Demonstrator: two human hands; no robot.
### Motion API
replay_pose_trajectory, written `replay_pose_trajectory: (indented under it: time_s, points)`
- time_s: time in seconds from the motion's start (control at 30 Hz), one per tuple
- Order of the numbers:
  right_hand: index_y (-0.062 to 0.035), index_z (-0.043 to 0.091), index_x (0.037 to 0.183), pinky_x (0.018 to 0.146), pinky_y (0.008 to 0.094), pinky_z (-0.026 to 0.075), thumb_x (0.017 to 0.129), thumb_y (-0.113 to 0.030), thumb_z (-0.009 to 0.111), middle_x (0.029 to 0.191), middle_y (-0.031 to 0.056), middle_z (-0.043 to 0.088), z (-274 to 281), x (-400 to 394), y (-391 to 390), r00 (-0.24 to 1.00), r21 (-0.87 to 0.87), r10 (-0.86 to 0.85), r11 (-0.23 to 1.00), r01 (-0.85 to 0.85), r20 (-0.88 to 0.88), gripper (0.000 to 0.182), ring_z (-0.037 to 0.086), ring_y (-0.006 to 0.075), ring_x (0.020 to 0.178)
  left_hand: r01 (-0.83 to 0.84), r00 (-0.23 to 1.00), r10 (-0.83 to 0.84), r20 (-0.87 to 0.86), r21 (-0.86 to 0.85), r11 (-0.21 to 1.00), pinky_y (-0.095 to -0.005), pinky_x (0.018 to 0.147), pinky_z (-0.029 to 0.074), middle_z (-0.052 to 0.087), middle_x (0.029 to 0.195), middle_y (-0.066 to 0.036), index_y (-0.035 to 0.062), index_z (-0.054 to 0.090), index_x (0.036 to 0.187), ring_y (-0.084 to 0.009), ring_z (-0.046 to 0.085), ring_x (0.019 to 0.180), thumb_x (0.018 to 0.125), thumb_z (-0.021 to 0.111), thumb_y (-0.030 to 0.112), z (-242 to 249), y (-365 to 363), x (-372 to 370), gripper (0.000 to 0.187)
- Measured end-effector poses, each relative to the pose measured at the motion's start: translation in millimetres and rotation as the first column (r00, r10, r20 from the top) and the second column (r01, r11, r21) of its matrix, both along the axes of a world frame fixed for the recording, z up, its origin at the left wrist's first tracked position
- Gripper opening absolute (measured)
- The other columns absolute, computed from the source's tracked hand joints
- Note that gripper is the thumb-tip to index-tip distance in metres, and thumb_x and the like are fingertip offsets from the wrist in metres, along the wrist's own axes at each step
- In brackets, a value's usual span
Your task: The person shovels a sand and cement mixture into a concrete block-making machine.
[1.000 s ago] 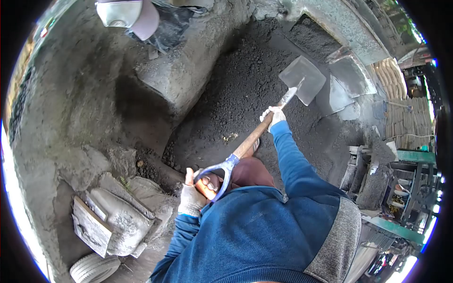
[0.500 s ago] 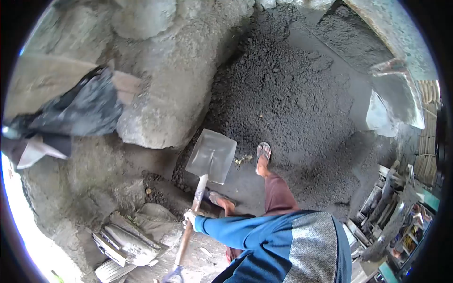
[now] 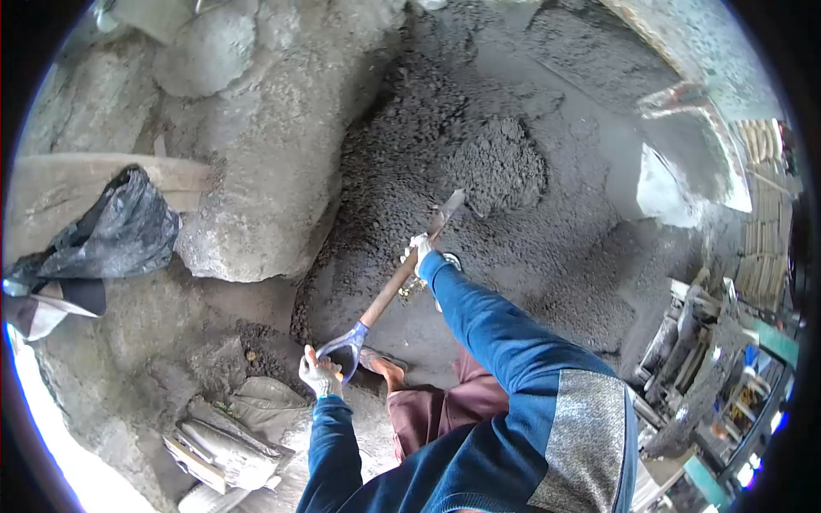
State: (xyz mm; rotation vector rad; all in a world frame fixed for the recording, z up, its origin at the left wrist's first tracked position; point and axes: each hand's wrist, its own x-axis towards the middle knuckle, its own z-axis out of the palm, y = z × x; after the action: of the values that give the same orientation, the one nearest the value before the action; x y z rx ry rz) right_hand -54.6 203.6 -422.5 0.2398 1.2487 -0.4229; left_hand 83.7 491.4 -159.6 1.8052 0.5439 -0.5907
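white knit gloves cover both hands. the left hand [image 3: 321, 374] is closed around the blue d-grip at the end of the shovel [image 3: 402, 275], fingers wrapped through the loop. the right hand [image 3: 419, 250] is closed around the wooden shaft farther up, close to the blade, at the end of a straight blue sleeve [image 3: 487, 321]. the shovel slants up and right from the left hand; its blade [image 3: 449, 208] shows edge-on and is tilted, touching the near side of a lump of grey mix [image 3: 499, 167] that sits on the wider dark heap [image 3: 428, 137].

below the shaft, a bare foot in a sandal [image 3: 382, 363] stands on the wet floor just right of the d-grip; a second sandal shows partly behind the right wrist. maroon trousers [image 3: 445, 406] and a blue and grey top [image 3: 547, 436] fill the bottom of the view.

left of the shovel a big grey block of hardened concrete [image 3: 256, 171] rises beside the heap. farther left of it a black plastic bag [image 3: 120, 231] lies over a plank [image 3: 51, 184]. below the left hand lie grey, dust-caked sacks [image 3: 231, 436]. right of the heap, well apart from the shovel, a metal chute [image 3: 684, 154] slopes down, and past it stand racks and frames [image 3: 718, 359] that are too cluttered to make out.
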Motion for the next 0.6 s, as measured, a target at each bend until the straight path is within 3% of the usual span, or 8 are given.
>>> replay_pose_trajectory:
  time_s: [0.1, 0.2, 0.23, 0.37, 0.43, 0.47, 0.53, 0.6]
  points:
    - [-0.0192, 0.055, 0.097, 0.074, 0.0503, 0.051, 0.090, -0.029, 0.062, 0.093, 0.0029, 0.056, 65, -45, 15, 0.994, 0.058, -0.093, 0.994, 0.096, -0.049, 0.014, 0.056, 0.0268, 0.083, -0.007, 0.997, 0.006, -0.079, -0.012, 1.000, -0.0289, 0.032, 0.032, 0.042, 0.051, 0.000, 0.0137, 0.041, 0.069, -0.0115, 0.039, 0.037, 0.091, 0.068, 0.043, 4, 25, -8, 0.045]
    - [-0.0217, 0.055, 0.094, 0.066, 0.0500, 0.050, 0.089, -0.024, 0.061, 0.091, 0.0016, 0.061, 100, -107, 32, 0.973, -0.091, -0.183, 0.981, 0.171, -0.138, 0.008, 0.061, 0.0284, 0.076, 0.116, 0.976, -0.119, -0.182, -0.028, 0.993, -0.0321, 0.031, 0.031, 0.040, 0.048, -0.001, 0.0134, 0.039, 0.067, -0.0145, 0.038, 0.034, 0.094, 0.063, 0.047, 26, 15, -22, 0.049]
    - [-0.0213, 0.055, 0.093, 0.066, 0.0505, 0.051, 0.088, -0.024, 0.063, 0.086, 0.0015, 0.060, 80, -134, 40, 0.982, -0.157, -0.146, 0.979, 0.127, -0.119, 0.010, 0.061, 0.0279, 0.071, 0.176, 0.963, -0.176, -0.203, -0.019, 0.984, -0.0332, 0.031, 0.031, 0.039, 0.047, -0.002, 0.0131, 0.039, 0.067, -0.0156, 0.038, 0.033, 0.094, 0.061, 0.048, 31, 6, -28, 0.050]
    - [-0.0200, 0.056, 0.091, 0.061, 0.0547, 0.051, 0.085, -0.010, 0.061, 0.080, 0.0023, 0.059, 208, -229, 9, 0.813, -0.209, -0.453, 0.891, 0.402, -0.367, 0.012, 0.061, 0.0292, 0.072, 0.326, 0.849, -0.378, -0.370, -0.196, 0.925, -0.0362, 0.030, 0.030, 0.041, 0.046, -0.004, 0.0113, 0.042, 0.067, -0.0184, 0.040, 0.032, 0.095, 0.057, 0.053, 36, -58, -55, 0.052]
    - [-0.0193, 0.050, 0.091, 0.055, 0.0524, 0.049, 0.086, -0.011, 0.058, 0.074, 0.0029, 0.054, 256, -280, -10, 0.746, -0.339, -0.565, 0.820, 0.462, -0.351, 0.012, 0.054, 0.0280, 0.060, 0.444, 0.761, -0.515, -0.394, -0.263, 0.857, -0.0366, 0.030, 0.030, 0.041, 0.047, -0.003, 0.0120, 0.044, 0.068, -0.0186, 0.041, 0.033, 0.094, 0.058, 0.053, 31, -107, -75, 0.051]
    - [-0.0182, 0.049, 0.092, 0.054, 0.0501, 0.048, 0.095, -0.022, 0.053, 0.071, 0.0029, 0.053, 277, -309, -20, 0.718, -0.412, -0.604, 0.786, 0.462, -0.346, 0.006, 0.053, 0.0265, 0.059, 0.485, 0.714, -0.570, -0.407, -0.300, 0.821, -0.0362, 0.030, 0.031, 0.041, 0.048, -0.003, 0.0127, 0.045, 0.068, -0.0186, 0.042, 0.034, 0.093, 0.059, 0.053, 39, -137, -89, 0.049]
    - [-0.0155, 0.049, 0.092, 0.057, 0.0463, 0.047, 0.104, -0.041, 0.038, 0.069, 0.0021, 0.052, 357, -355, -51, 0.541, -0.419, -0.738, 0.675, 0.608, -0.403, 0.031, 0.049, 0.0234, 0.057, 0.549, 0.573, -0.703, -0.421, -0.440, 0.711, -0.0340, 0.031, 0.032, 0.041, 0.049, -0.002, 0.0148, 0.046, 0.068, -0.0175, 0.042, 0.035, 0.090, 0.062, 0.052, 60, -194, -125, 0.046]
    - [-0.0191, 0.049, 0.093, 0.065, 0.0475, 0.046, 0.104, -0.038, 0.043, 0.076, -0.0022, 0.057, 400, -427, -56, 0.521, -0.535, -0.831, 0.536, 0.653, -0.196, 0.022, 0.052, 0.0233, 0.064, 0.620, 0.461, -0.860, -0.217, -0.614, 0.488, -0.0307, 0.034, 0.033, 0.044, 0.055, 0.000, 0.0139, 0.048, 0.071, -0.0147, 0.043, 0.039, 0.089, 0.063, 0.050, 93, -246, -174, 0.043]
